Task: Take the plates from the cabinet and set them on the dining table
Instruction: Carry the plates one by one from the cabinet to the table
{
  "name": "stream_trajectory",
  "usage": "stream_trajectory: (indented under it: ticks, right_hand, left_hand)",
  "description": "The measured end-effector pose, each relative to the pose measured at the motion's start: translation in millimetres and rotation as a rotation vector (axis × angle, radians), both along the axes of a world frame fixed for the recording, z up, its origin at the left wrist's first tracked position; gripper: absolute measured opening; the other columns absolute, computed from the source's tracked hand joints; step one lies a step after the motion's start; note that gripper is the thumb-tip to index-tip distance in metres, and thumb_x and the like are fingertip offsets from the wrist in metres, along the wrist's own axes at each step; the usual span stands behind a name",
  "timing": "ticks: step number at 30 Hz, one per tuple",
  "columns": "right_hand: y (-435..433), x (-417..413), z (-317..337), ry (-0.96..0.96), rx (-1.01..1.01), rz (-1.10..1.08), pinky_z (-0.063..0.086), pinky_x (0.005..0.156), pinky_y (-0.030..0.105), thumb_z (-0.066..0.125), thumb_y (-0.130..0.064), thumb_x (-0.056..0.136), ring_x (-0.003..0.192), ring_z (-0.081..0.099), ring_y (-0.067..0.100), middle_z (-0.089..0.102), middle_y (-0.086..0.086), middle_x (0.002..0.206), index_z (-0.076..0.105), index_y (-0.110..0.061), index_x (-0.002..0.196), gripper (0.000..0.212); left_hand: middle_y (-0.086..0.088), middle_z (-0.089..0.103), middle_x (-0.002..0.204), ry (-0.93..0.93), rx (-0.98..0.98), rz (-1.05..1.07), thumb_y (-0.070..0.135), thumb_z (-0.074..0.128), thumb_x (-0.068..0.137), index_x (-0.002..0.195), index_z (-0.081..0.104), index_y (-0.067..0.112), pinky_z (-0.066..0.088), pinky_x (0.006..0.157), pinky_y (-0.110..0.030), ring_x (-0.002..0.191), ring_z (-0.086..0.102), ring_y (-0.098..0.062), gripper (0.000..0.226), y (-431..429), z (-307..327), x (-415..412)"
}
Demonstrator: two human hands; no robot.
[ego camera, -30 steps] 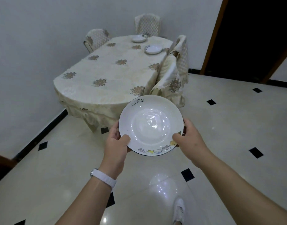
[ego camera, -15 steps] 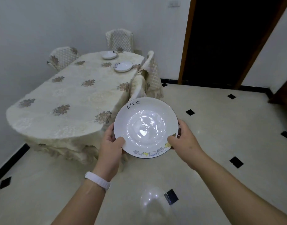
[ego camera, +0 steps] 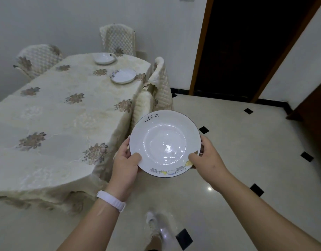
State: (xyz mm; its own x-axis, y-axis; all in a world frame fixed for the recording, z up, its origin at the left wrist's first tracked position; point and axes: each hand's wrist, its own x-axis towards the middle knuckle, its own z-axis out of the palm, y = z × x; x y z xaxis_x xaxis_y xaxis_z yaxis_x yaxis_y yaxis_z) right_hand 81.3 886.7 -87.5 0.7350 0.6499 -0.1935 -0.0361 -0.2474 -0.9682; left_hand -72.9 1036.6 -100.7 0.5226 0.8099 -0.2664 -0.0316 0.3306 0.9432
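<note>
I hold a white deep plate (ego camera: 165, 143) with "Life" written on its rim and small cartoon figures along its near edge. My left hand (ego camera: 125, 165) grips its left rim and my right hand (ego camera: 208, 158) grips its right rim. The plate hangs level over the floor, just right of the dining table (ego camera: 52, 127), which wears a cream floral cloth. Two more white plates sit at the table's far end: one (ego camera: 123, 76) near the right edge, another (ego camera: 104, 58) at the far end.
Cloth-covered chairs stand around the table: two (ego camera: 159, 84) tucked in on the right side beside my plate, one (ego camera: 118, 39) at the far end, one (ego camera: 36, 60) at far left. A dark doorway (ego camera: 246, 48) opens ahead right. Glossy tiled floor (ego camera: 246, 142) spreads to the right.
I have walked closer along the table's right side; the table now fills the left of the view. Both hands keep the same hold on the plate.
</note>
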Motion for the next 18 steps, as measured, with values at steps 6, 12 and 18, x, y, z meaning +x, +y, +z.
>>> stream_trajectory:
  ticks: [6, 12, 18]
  right_hand:
    - [89.0, 47.8, 15.9, -0.072, -0.057, 0.007, 0.061, 0.075, 0.041, 0.052, 0.0, 0.082, 0.095, 0.065, 0.025, 0.066, -0.004, 0.105, 0.052, -0.034, 0.12, 0.05]
    - [170.3, 74.2, 24.4, -0.115, -0.045, 0.06, 0.061, 0.074, 0.037, 0.052, 0.001, 0.084, 0.097, 0.065, 0.019, 0.063, -0.008, 0.108, 0.048, -0.035, 0.123, 0.053]
    - [236.3, 82.5, 21.5, -0.105, -0.054, 0.177, 0.06, 0.066, 0.026, 0.053, 0.001, 0.085, 0.096, 0.064, 0.016, 0.062, -0.006, 0.11, 0.048, -0.032, 0.127, 0.053]
  left_hand:
    - [0.018, 0.073, 0.094, -0.047, 0.0, -0.027, -0.015, 0.038, 0.087, 0.114, 0.057, 0.035, 0.059, 0.063, -0.036, 0.083, 0.07, -0.009, 0.061, 90.5, 11.4, 49.4]
    - [-0.001, 0.069, 0.117, -0.12, -0.073, 0.013, -0.008, 0.043, 0.081, 0.123, 0.06, 0.035, 0.054, 0.072, -0.045, 0.101, 0.065, -0.031, 0.063, 165.1, 11.0, 67.7]
    - [0.009, 0.074, 0.1, -0.06, -0.003, 0.133, -0.014, 0.04, 0.084, 0.115, 0.06, 0.033, 0.059, 0.067, -0.036, 0.091, 0.071, -0.016, 0.06, 210.6, 14.1, 59.3]
